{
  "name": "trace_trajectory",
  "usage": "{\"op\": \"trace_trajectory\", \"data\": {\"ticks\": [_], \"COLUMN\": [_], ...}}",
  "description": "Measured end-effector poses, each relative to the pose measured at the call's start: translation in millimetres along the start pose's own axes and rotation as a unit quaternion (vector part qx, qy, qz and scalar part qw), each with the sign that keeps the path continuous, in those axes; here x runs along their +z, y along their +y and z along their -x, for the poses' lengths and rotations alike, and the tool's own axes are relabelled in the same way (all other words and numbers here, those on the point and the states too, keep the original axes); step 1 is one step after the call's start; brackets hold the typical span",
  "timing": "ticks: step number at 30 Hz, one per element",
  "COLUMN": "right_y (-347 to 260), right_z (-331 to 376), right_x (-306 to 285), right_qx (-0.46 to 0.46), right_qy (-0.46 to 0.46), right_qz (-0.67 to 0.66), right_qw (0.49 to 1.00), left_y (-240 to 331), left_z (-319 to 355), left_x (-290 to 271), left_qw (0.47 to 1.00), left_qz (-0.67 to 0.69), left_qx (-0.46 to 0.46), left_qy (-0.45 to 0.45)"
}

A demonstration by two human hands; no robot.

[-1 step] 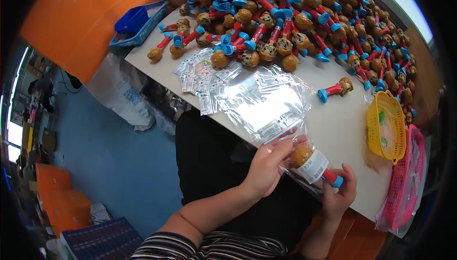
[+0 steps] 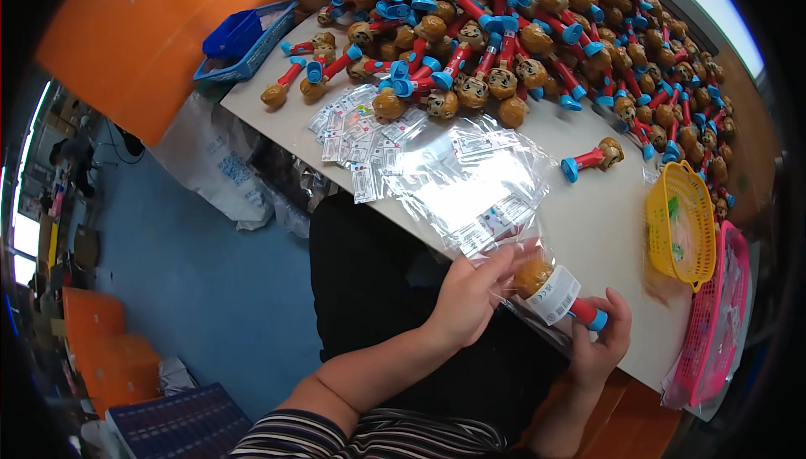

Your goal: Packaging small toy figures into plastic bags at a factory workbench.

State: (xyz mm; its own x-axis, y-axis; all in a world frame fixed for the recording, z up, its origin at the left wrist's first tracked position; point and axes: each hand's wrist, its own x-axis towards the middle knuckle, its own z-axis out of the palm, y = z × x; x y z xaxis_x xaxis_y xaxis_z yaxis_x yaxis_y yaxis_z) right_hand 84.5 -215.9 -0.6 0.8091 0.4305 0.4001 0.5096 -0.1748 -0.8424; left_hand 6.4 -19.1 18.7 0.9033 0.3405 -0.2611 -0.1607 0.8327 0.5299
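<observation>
A toy figure (image 2: 532, 277) with a brown head, red body and blue base is in a clear plastic bag, low over the table's near edge. Around its middle is a white printed label (image 2: 554, 295). My left hand (image 2: 474, 295) pinches the bag beside the figure's head, thumb and fingers closed on the film. The blue base (image 2: 597, 320) sits between the curled fingers and thumb of my right hand (image 2: 603, 337). Just beyond my left hand lie flat clear bags (image 2: 462, 173) with printed labels. One loose figure (image 2: 593, 159) rests on its side to the right.
A large heap of similar figures (image 2: 504, 47) covers the table's far side. Blue baskets (image 2: 243, 43) stand at the far left corner. On the right are a yellow basket (image 2: 682, 232) and a pink basket (image 2: 714, 325). Small printed packets (image 2: 357, 136) lie left of the clear bags.
The bagged figure has shifted very slightly down and right with my hands. The clear film and printed bag near my left fingertips have moved a little.
</observation>
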Motion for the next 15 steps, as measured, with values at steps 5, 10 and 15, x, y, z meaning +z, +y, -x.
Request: {"op": "trace_trajectory", "data": {"ticks": [5,10,15], "right_y": [-15.5,0.8,20.3], "right_z": [-13.6,-19.2,-36.0], "right_x": [-8.5,-25.8,-24.1], "right_qx": [0.007,0.039,0.166], "right_qy": [-0.072,0.005,0.113], "right_qz": [0.081,0.076,0.113], "right_qw": [0.994,0.996,0.973], "left_y": [20.5,56.2,88.9], "left_z": [-2.0,-3.8,5.6], "left_x": [-6.9,-30.3,-65.2], "left_qw": [0.996,0.976,0.965], "left_qz": [-0.007,-0.005,-0.015], "left_qx": [0.077,0.195,0.220], "left_qy": [0.039,0.096,0.142]}}
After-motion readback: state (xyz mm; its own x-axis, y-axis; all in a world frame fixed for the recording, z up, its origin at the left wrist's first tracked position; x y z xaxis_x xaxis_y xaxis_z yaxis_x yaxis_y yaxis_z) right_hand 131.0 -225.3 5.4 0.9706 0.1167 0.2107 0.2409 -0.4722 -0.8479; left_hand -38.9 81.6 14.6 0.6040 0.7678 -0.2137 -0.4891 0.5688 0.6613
